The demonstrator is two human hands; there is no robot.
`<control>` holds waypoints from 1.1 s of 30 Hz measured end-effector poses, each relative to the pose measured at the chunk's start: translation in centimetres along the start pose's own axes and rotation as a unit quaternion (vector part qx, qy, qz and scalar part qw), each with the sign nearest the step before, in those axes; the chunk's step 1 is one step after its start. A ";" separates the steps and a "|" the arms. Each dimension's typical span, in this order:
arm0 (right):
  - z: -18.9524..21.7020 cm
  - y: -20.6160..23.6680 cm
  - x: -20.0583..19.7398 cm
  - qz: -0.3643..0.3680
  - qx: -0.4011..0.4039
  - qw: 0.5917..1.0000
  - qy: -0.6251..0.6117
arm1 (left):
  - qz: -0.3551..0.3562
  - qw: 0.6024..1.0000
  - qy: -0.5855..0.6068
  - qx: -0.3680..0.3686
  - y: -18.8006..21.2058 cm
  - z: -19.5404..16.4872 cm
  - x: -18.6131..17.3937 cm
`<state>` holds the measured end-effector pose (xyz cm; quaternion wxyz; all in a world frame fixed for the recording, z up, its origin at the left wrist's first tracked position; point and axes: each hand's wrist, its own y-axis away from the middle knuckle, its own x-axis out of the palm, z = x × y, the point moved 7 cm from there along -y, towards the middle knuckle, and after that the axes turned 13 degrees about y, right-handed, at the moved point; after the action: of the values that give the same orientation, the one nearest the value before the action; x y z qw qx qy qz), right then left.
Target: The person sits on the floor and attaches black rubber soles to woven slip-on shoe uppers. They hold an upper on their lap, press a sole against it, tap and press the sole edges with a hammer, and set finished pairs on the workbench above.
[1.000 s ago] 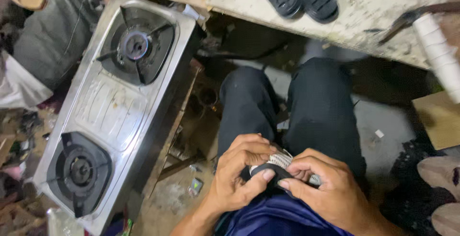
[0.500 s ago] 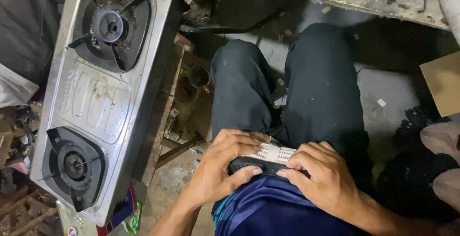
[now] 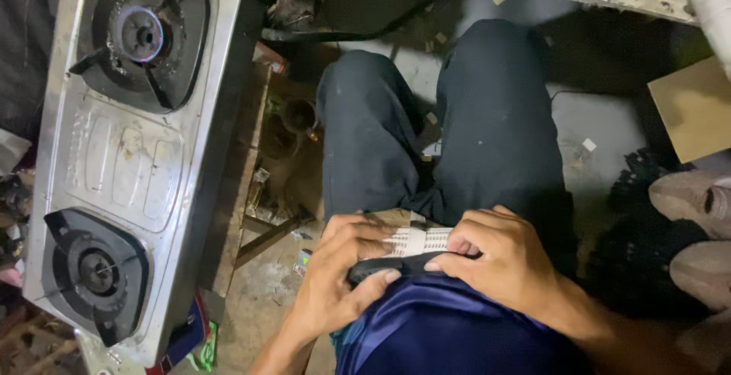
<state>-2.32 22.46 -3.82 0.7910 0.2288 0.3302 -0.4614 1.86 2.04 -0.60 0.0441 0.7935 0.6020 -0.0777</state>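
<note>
One steel gas stove with two burners: one at the top, one at the bottom. Two hands, left hand and right hand, share one white-and-black strip. One cardboard piece. One white roll.

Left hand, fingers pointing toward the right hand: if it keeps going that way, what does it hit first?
Probably the right hand: the left hand points across the white ribbed band and dark strap both hold. Depth unclear.
</note>
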 end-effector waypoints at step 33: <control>-1.9 4.4 1.4 0.053 0.081 0.991 -0.096 | 0.193 0.977 -0.080 0.028 0.2 0.7 7.0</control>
<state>1.49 25.00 -5.87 0.8213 0.2639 0.2013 -0.4641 3.88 8.50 -2.48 0.0841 0.8869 0.4294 -0.1481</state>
